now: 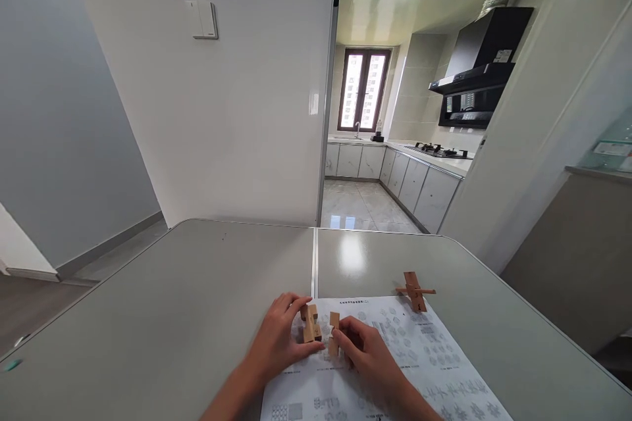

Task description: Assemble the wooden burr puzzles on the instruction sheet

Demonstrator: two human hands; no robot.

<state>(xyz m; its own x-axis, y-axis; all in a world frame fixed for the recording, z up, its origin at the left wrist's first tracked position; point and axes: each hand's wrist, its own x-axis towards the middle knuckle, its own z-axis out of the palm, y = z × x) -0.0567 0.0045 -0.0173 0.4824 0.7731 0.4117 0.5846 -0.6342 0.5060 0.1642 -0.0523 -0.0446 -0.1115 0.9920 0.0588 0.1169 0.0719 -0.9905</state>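
Over a printed sheet (340, 404), both of my hands work close together with small notched wooden puzzle pieces. My left hand (281, 339) spans a cluster of joined wooden blocks (310, 325), fingers at its far end and thumb at its near end. Just to the right, my right hand (365, 348) pinches one upright notched wooden block (334, 320) between thumb and fingers. A narrow gap separates this block from the cluster. Several of my right fingers are curled and partly hidden. At the sheet's far right corner lies a cross-shaped assembly of wooden pieces (413, 292).
The grey table (207, 289) has a metal seam (315, 263) down its middle. A small green object (12, 364) is at its left edge. Beyond stand a white wall with a switch (202, 20) and a doorway to a kitchen with a range hood (481, 66).
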